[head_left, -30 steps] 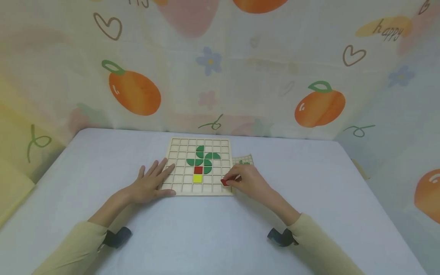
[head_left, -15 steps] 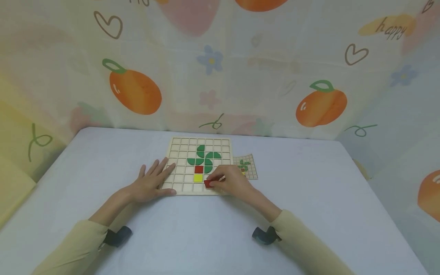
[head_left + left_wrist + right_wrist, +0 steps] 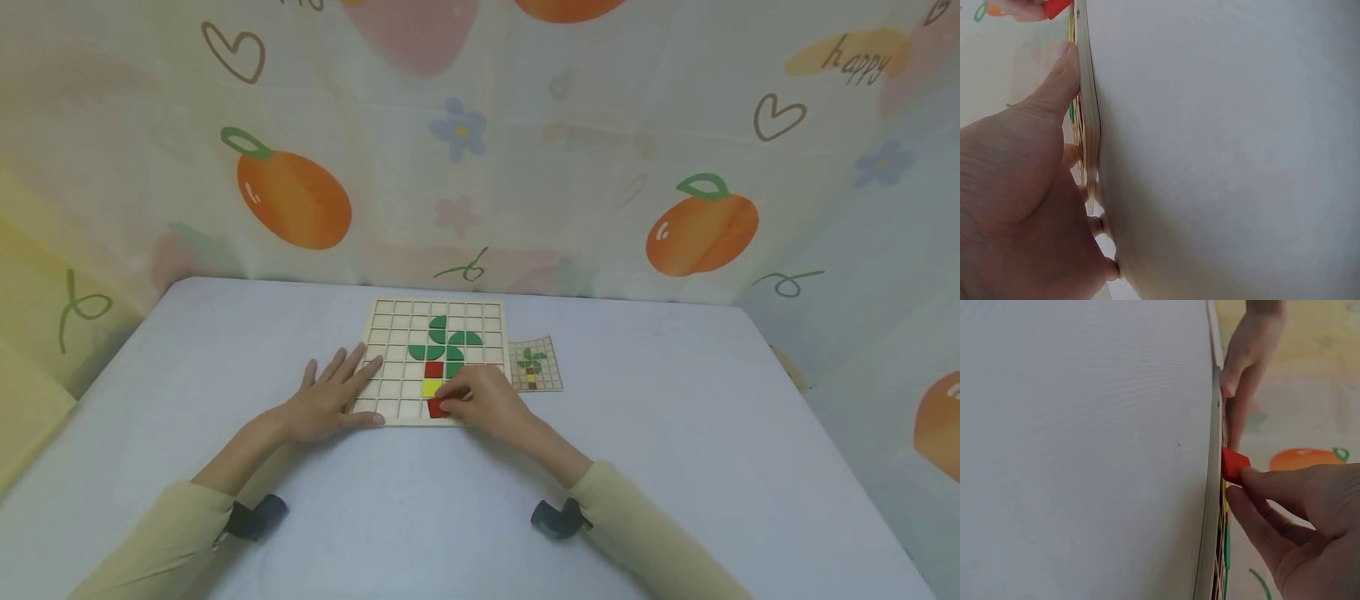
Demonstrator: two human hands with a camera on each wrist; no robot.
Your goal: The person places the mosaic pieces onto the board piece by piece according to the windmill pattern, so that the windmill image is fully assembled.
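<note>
A wooden grid board (image 3: pixel 390 389) lies on the table. My left hand (image 3: pixel 322 406) rests with spread fingers over its left edge and near corner. Between thumb and fingertips, my right hand (image 3: pixel 489 403) pinches a red square tile (image 3: pixel 436 407) over the board's nearest row. That tile is tilted in the right wrist view, one corner right at the board. Just beyond it sits a yellow square tile (image 3: pixel 431 388), partly covered by the right fingers. Another red tile (image 3: pixel 433 369) follows, and green quarter-circle tiles (image 3: pixel 437 336) form a pinwheel farther back.
A small pattern card (image 3: pixel 555 371) lies to the right of the board, printed with a green pinwheel above a short coloured column. White cloth covers the table (image 3: pixel 420 517). A fruit-patterned curtain (image 3: pixel 525 200) hangs behind it.
My right hand has carried the red tile leftward across the board to the spot in front of the yellow tile, uncovering the pattern card. The left hand has stayed in place.
</note>
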